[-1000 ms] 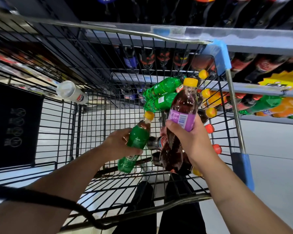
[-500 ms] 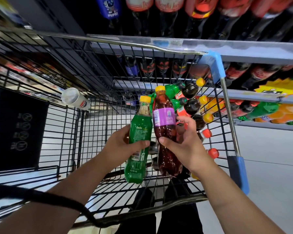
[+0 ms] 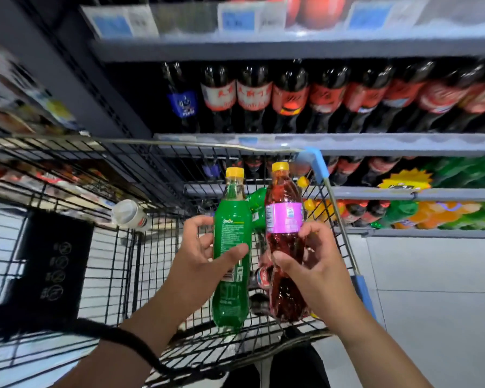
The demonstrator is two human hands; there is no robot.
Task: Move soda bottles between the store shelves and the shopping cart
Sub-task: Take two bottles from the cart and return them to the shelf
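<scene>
1. Your left hand (image 3: 196,264) has its grip closed round the middle of the green Sprite bottle (image 3: 231,239), thumb across the front, bottle upright.
2. Your right hand (image 3: 317,273) holds the red bottle (image 3: 284,247) in a curled grip just below its purple label, upright, just right of the green one.
3. Both bottles hang above the shopping cart (image 3: 196,142), where more bottles (image 3: 256,204) lie, too blurred to count, perhaps colas among them.
4. Far behind, the shelves (image 3: 375,144) carry rows of dark cola bottles (image 3: 290,99).
</scene>
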